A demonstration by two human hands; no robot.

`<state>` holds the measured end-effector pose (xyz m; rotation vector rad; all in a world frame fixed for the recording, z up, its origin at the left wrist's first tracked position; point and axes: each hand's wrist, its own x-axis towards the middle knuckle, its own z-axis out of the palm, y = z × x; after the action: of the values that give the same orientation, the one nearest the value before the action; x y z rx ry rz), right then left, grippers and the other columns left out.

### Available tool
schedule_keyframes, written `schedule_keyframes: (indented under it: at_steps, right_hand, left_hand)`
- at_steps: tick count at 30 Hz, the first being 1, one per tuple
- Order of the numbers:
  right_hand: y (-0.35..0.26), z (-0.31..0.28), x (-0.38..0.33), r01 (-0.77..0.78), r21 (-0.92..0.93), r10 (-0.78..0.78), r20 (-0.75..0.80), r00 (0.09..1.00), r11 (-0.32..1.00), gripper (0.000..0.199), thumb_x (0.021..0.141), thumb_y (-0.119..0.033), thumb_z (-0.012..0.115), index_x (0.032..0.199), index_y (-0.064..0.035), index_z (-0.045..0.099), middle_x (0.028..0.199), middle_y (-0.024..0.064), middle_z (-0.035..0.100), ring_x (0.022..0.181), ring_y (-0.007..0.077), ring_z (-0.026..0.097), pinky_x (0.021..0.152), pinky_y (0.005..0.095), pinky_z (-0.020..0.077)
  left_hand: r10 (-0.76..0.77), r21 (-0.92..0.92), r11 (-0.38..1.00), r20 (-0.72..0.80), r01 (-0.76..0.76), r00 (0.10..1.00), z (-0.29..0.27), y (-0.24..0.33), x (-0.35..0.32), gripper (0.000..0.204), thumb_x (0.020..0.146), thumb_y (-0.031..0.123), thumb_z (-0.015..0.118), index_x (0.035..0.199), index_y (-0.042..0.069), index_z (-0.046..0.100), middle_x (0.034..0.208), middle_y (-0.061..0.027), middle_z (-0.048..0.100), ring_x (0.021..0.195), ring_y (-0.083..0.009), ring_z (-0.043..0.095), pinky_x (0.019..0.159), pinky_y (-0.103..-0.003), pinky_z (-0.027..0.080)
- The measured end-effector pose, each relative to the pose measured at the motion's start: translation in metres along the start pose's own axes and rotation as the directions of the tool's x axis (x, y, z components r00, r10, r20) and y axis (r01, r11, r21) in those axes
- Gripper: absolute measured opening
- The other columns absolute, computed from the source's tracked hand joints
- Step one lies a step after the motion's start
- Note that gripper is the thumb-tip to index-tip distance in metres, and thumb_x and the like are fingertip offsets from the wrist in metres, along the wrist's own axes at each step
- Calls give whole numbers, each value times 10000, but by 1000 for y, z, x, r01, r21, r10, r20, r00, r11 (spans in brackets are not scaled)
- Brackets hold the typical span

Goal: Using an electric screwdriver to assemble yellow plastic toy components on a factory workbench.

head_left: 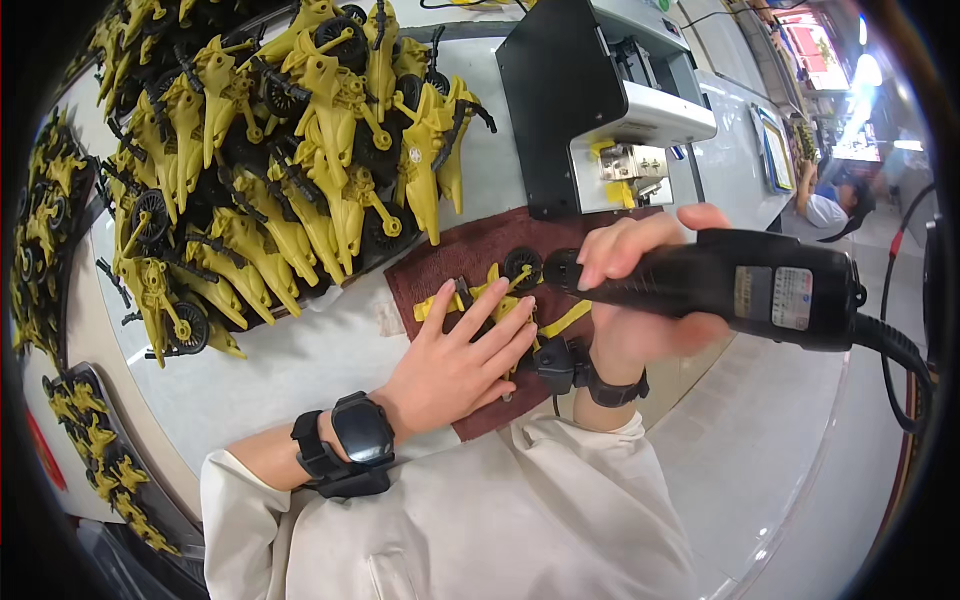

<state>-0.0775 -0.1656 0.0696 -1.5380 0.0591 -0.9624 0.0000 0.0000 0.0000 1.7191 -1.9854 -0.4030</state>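
My left hand (465,350) lies with spread fingers over a yellow and black toy motorcycle (489,277), resting on it and covering much of it. One black wheel (522,265) shows beyond the fingertips. Under the toy is a dark red cloth (440,262). My right hand (640,290) is wrapped round a black corded electric screwdriver (700,282), held almost level. Its narrow front end is close to the wheel; whether they touch I cannot tell. A yellow strip-like part (566,319) shows between my hands.
A large heap of yellow toy motorcycles (330,130) covers the back left. More lie on a tray (135,430) at the left edge. A white machine with a black side panel (560,110) stands behind the cloth. The tool's cable (895,350) hangs at right. Another person (835,205) sits far right.
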Motion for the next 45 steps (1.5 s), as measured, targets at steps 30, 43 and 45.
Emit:
schedule_keyframes:
  at_steps: [30,43,45]
  right_hand:
    - [-17,-38,-35,378,130,-368,-98,925,917,793,722,-603,679,1144,-16,353,824,174,609,579,266,599,546,381,502]
    - [-26,-113,-62,418,441,45,-729,683,794,669,838,-651,456,1138,-57,524,642,34,453,450,143,381,507,312,344]
    - [-14,-121,-68,374,508,193,-755,627,776,682,831,-673,449,1133,-65,521,639,26,449,476,140,385,508,308,334]
  left_hand:
    - [5,252,968,17,-9,1000,-6,25,16,538,734,367,668,1232,207,540,1380,9,431,1269,-236,383,949,-441,284]
    - [168,181,977,-320,-114,932,-122,26,93,687,718,457,724,1216,42,498,1320,-262,402,1231,-430,386,995,-507,295]
    - [208,324,941,-328,-97,921,-126,19,161,720,712,397,724,1282,53,451,1237,-198,507,1150,-390,472,949,-443,363]
